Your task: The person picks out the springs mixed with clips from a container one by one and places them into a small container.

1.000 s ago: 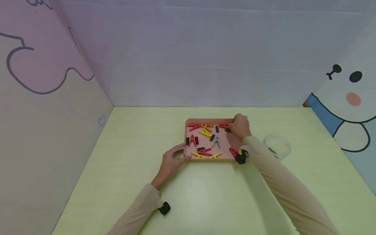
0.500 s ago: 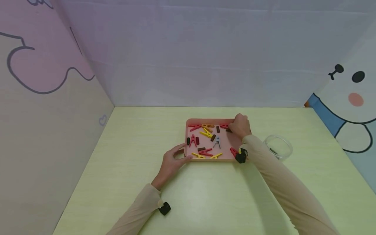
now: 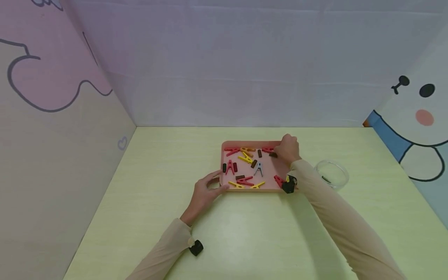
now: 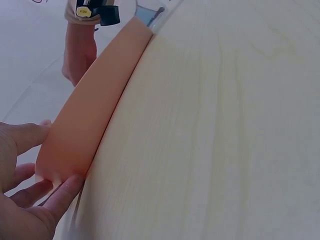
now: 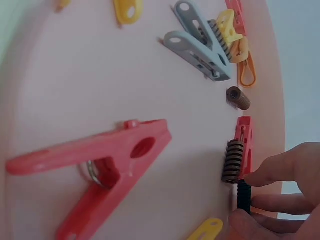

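Note:
A shallow pink tray (image 3: 280,171) on the table holds red, yellow, orange and grey-blue spring clamps and several small dark springs. My left hand (image 3: 204,194) grips its near left corner, thumb on the front wall and fingers along the left side; the left wrist view shows these fingers (image 4: 62,195) at the corner. At the far right corner, my right hand (image 3: 288,149) reaches inside. In the right wrist view its fingertips pinch a black spring (image 5: 244,196). Right beside that lie a brown spring (image 5: 233,161) and a red clamp (image 5: 244,142). A larger red clamp (image 5: 115,165) lies nearer the front.
A clear round dish (image 3: 346,177) stands right of the tray, close to the right sleeve, with a small dark spring (image 3: 326,179) in it. Behind the pale wooden table (image 3: 168,155) rises a plain wall (image 3: 224,89). Printed panels flank both sides.
My right hand has shifted slightly right at the tray's far corner, showing a little more of the dark spring by its fingers. The left hand stays on the tray.

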Demonstrator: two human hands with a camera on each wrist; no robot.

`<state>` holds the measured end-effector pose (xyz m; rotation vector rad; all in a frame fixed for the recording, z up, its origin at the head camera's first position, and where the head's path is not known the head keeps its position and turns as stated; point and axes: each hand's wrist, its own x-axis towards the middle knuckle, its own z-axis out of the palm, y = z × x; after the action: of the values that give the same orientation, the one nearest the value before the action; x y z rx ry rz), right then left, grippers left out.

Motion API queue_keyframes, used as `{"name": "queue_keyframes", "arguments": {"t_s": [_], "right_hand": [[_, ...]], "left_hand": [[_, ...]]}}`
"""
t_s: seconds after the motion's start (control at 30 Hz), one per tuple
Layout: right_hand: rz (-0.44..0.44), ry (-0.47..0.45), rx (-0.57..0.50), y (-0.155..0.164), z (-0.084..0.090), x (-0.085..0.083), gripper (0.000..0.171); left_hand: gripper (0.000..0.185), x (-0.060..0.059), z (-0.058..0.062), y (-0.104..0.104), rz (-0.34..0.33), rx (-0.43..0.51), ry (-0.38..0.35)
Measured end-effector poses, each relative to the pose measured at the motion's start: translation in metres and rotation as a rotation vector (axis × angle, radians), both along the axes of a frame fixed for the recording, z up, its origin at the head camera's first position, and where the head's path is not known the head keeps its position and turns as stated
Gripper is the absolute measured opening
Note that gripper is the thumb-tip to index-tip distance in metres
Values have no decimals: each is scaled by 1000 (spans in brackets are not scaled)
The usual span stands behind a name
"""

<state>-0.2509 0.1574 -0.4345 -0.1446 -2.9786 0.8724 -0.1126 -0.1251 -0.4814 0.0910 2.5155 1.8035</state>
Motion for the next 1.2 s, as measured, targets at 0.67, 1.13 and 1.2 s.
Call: {"name": "queue_keyframes", "arguments": {"t_s": [0.67, 1.13, 1.2], "right_hand": [[26, -52, -90, 10, 25, 10, 32], [48, -51, -79, 13, 46, 28, 13], [56, -56, -70, 15, 50, 32, 12]], "left_hand": [[57, -3, -1, 2, 24, -38, -37], [58, -2, -1, -2, 13, -19, -46], [58, -2, -1, -1, 9, -14, -44]]}}
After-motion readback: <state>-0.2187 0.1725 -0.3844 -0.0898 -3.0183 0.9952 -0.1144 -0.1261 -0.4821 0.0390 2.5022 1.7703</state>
